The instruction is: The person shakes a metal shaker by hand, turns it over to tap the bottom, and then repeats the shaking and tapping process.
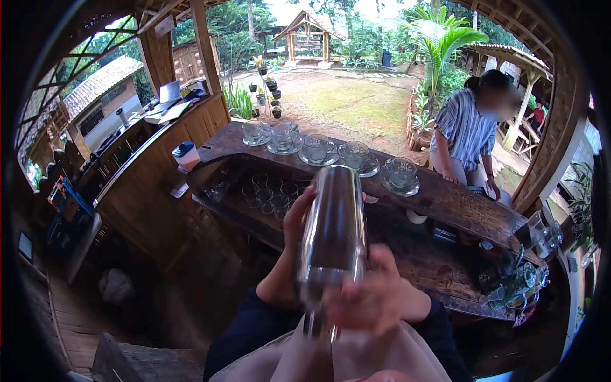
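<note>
A shiny steel cocktail shaker (334, 223) is tilted in front of me, its broad base pointing away and its narrower end toward my lap. My left hand (298, 219) wraps round its left side, with part of the fingers hidden behind the metal. Lower down, my right hand (372, 296) grips the narrow end; motion smears those fingers. Just past the shaker, clear glass cups on saucers, among them a cup (316, 149) and another cup (401, 173), line the far ledge of the dark wooden counter (445, 207).
Small glasses (264, 194) stand on the counter's lower level at left. More glassware (522, 280) is grouped at the right end. A co-worker (474, 127) in a striped shirt is across the counter. A lidded container (186, 155) sits by the wooden cabinet (149, 204).
</note>
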Demonstrator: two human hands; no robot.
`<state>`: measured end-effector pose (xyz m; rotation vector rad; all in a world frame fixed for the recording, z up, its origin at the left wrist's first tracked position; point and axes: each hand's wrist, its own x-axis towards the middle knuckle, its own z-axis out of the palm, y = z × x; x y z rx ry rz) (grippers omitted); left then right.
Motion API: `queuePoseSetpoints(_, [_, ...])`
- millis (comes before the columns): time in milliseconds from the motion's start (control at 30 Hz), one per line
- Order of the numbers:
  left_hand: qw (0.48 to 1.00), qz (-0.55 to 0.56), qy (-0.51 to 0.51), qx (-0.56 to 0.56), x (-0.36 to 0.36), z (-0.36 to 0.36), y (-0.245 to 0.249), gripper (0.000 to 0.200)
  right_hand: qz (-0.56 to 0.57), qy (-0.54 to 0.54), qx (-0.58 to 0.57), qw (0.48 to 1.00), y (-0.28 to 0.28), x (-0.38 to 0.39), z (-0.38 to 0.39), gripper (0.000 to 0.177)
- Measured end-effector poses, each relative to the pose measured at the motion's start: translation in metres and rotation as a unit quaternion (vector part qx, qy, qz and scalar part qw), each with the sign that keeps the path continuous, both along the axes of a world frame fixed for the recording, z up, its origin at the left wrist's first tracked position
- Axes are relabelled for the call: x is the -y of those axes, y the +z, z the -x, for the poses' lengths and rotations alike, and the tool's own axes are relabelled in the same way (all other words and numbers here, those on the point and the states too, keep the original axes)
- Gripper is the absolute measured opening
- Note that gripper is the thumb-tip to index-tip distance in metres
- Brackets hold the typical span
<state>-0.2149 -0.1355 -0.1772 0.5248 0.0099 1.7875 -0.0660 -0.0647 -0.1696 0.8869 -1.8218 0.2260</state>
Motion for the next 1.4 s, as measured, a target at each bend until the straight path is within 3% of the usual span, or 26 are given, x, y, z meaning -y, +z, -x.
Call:
queuePoseSetpoints(67, [0.99, -0.104, 0.088, -0.035, 0.016, -0.022, 0.007, 0.058, -0.019, 0.051, -0.046, 0.997, 0.003, 0.011, -0.004, 0.026])
queuePoseSetpoints(167, [0.997, -0.029, 0.067, 0.009, 0.004, -0.02, -0.002, 0.055, -0.03, 0.012, -0.169, 0.985, -0.007, 0.005, 0.016, 0.026])
queuePoseSetpoints(233, [0.995, -0.007, -0.097, 0.009, -0.033, 0.017, -0.038, 0.046, 0.068, -0.084, -0.027, 0.994, -0.018, -0.015, 0.03, 0.042])
queuePoseSetpoints(300, [0.993, -0.04, 0.074, 0.081, -0.05, 0.006, -0.076, 0.044, 0.246, -0.148, 0.054, 0.956, -0.025, -0.028, 0.065, 0.056])
queuePoseSetpoints(367, [0.994, -0.054, 0.07, 0.069, -0.051, 0.01, -0.08, 0.044, 0.293, -0.137, 0.099, 0.941, -0.015, -0.038, 0.067, 0.053])
queuePoseSetpoints(400, [0.994, -0.068, 0.067, 0.056, -0.051, 0.012, -0.064, 0.044, 0.288, -0.138, 0.093, 0.943, -0.003, -0.034, 0.059, 0.053])
queuePoseSetpoints(433, [0.992, -0.037, -0.073, 0.096, -0.04, 0.022, -0.048, 0.042, 0.163, -0.161, 0.069, 0.971, 0.007, -0.02, 0.041, 0.046])
queuePoseSetpoints(500, [0.997, 0.018, -0.04, -0.064, -0.011, 0.027, 0.004, 0.041, 0.012, -0.131, 0.008, 0.991, 0.012, 0.008, 0.015, 0.032])
queuePoseSetpoints(533, [0.999, -0.009, 0.04, -0.018, -0.006, 0.022, 0.0, 0.064, -0.015, -0.081, -0.032, 0.996, 0.014, 0.017, 0.01, 0.029])
queuePoseSetpoints(567, [0.982, -0.127, 0.097, -0.103, 0.002, 0.011, 0.015, 0.066, -0.027, -0.003, -0.085, 0.996, 0.022, 0.017, 0.014, 0.025])
queuePoseSetpoints(633, [0.969, -0.089, 0.161, -0.163, 0.003, 0.007, 0.014, 0.067, 0.05, 0.049, -0.256, 0.964, -0.024, 0.021, 0.064, 0.019])
queuePoseSetpoints(700, [0.99, 0.09, 0.024, -0.103, -0.031, 0.045, -0.042, 0.064, 0.056, -0.08, -0.074, 0.992, 0.002, 0.01, 0.046, 0.022])
queuePoseSetpoints(767, [0.978, -0.188, -0.082, 0.034, -0.055, 0.04, -0.078, 0.037, 0.164, -0.165, 0.077, 0.97, 0.007, -0.012, 0.075, 0.03])
queuePoseSetpoints(833, [0.973, 0.194, 0.075, 0.1, -0.038, 0.031, -0.06, 0.039, 0.274, -0.145, 0.108, 0.945, -0.008, -0.019, 0.088, 0.035])
queuePoseSetpoints(867, [0.995, 0.086, 0.051, 0.031, -0.039, 0.037, -0.066, 0.037, 0.378, -0.118, 0.135, 0.908, -0.009, -0.023, 0.093, 0.04])
queuePoseSetpoints(900, [0.999, -0.026, 0.028, -0.038, -0.041, 0.049, -0.071, 0.038, 0.324, -0.095, 0.066, 0.939, -0.004, -0.017, 0.088, 0.041])
queuePoseSetpoints(933, [0.983, 0.042, -0.172, 0.047, -0.044, 0.08, -0.071, 0.039, 0.212, -0.105, 0.044, 0.971, 0.005, -0.008, 0.073, 0.041])
queuePoseSetpoints(967, [0.966, 0.126, 0.098, -0.203, -0.009, 0.054, -0.024, 0.048, 0.17, -0.104, 0.02, 0.98, 0.009, 0.01, 0.063, 0.033])
queuePoseSetpoints(1000, [0.977, 0.016, 0.081, -0.196, -0.004, 0.059, -0.013, 0.055, 0.162, -0.04, -0.101, 0.981, -0.003, 0.033, 0.067, 0.027])
queuePoseSetpoints(1067, [0.962, -0.175, 0.076, -0.193, 0.001, 0.061, 0.002, 0.062, -0.012, 0.029, -0.147, 0.989, 0.016, 0.032, 0.062, 0.02])
queuePoseSetpoints(1100, [0.956, -0.21, 0.061, -0.195, -0.003, 0.066, -0.001, 0.061, -0.013, 0.025, -0.148, 0.989, 0.014, 0.03, 0.064, 0.02])
queuePoseSetpoints(1167, [0.986, -0.083, 0.049, -0.138, -0.011, 0.073, -0.02, 0.054, 0.086, -0.028, -0.067, 0.994, 0.001, 0.025, 0.067, 0.018])
queuePoseSetpoints(1233, [0.992, 0.121, -0.007, 0.024, -0.037, 0.091, -0.056, 0.034, 0.261, -0.072, 0.098, 0.957, -0.025, -0.009, 0.082, 0.037])
queuePoseSetpoints(1300, [0.995, 0.103, 0.005, -0.008, -0.05, 0.097, -0.082, 0.034, 0.379, -0.126, 0.105, 0.911, -0.022, -0.023, 0.104, 0.054])
queuePoseSetpoints(1367, [0.994, 0.05, -0.085, 0.051, -0.058, 0.107, -0.072, 0.035, 0.364, -0.126, 0.08, 0.919, -0.013, -0.012, 0.094, 0.049])
queuePoseSetpoints(1400, [0.995, 0.077, -0.06, 0.012, -0.048, 0.101, -0.044, 0.04, 0.242, -0.14, 0.084, 0.956, 0.002, -0.004, 0.081, 0.045])
